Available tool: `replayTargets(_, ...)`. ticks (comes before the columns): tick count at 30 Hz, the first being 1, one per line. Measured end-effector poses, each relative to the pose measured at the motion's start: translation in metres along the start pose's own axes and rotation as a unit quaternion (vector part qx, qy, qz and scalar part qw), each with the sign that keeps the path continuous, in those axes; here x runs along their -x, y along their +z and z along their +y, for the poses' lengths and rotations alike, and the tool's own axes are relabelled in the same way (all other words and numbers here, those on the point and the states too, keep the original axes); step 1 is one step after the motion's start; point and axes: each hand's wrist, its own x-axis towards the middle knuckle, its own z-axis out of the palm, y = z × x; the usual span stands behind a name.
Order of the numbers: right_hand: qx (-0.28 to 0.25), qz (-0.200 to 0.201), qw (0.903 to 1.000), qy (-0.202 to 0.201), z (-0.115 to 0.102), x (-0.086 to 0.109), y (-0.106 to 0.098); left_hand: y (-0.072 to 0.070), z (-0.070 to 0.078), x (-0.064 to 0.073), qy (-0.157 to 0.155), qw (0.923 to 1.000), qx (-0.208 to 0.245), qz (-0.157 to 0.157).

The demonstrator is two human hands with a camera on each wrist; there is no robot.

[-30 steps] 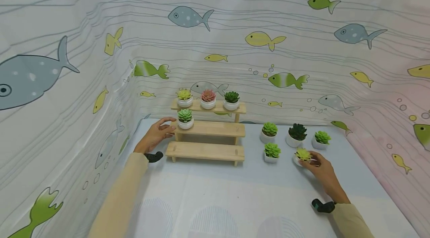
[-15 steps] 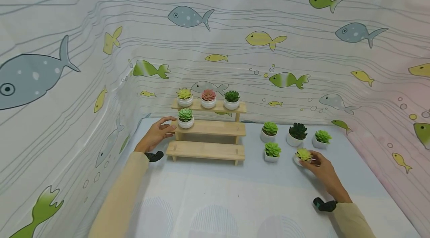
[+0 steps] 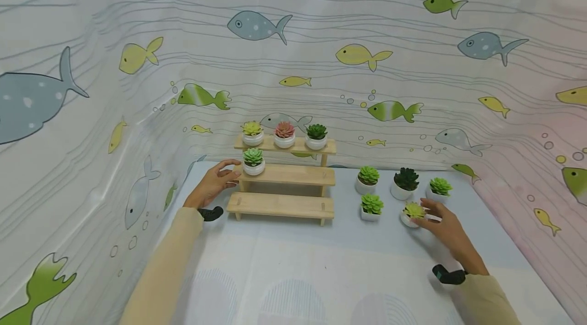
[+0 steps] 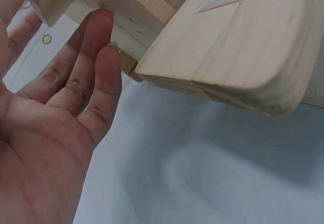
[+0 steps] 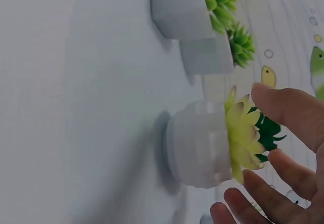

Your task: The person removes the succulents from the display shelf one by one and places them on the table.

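At the left end of the middle shelf of the tiered wooden plant stand (image 3: 282, 174), my left hand (image 3: 213, 182) holds the shelf end between thumb and fingers. The left wrist view shows several fingertips (image 4: 104, 29) against the wood. A yellow-green artificial succulent in a round white pot (image 5: 200, 145) stands upright on the table at the right. My right hand (image 3: 442, 220) is just beside it, fingers loosely spread with nothing between them. On the top shelf sit yellow (image 3: 252, 133), pink (image 3: 284, 135) and dark green (image 3: 316, 136) potted succulents. A green one (image 3: 253, 162) sits on the middle shelf's left end.
Several more potted succulents stand on the right of the table: two bright green ones (image 3: 368, 180) (image 3: 371, 208), a dark green one (image 3: 404, 185) and another green one (image 3: 438, 190). A fish-patterned sheet (image 3: 316, 75) forms walls behind and at both sides.
My right hand's fingers have spread and drawn back to the right, letting go of the yellow-green potted succulent, which stays in place. My left hand has not moved.
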Motion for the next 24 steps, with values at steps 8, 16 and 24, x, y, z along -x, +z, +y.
replayTargets(8,-0.003,0.047,0.9987,-0.018,-0.026,-0.001,-0.005,0.001,0.0,0.001,0.0,1.0,0.009,-0.001)
replayTargets(16,-0.028,0.067,0.9967,-0.037,-0.051,-0.006,-0.001,0.001,0.0,0.0,0.001,1.0,0.008,0.001)
replayTargets(24,-0.057,0.05,0.9957,-0.054,-0.073,-0.017,0.009,0.0,-0.002,0.002,0.007,1.0,0.0,0.0)
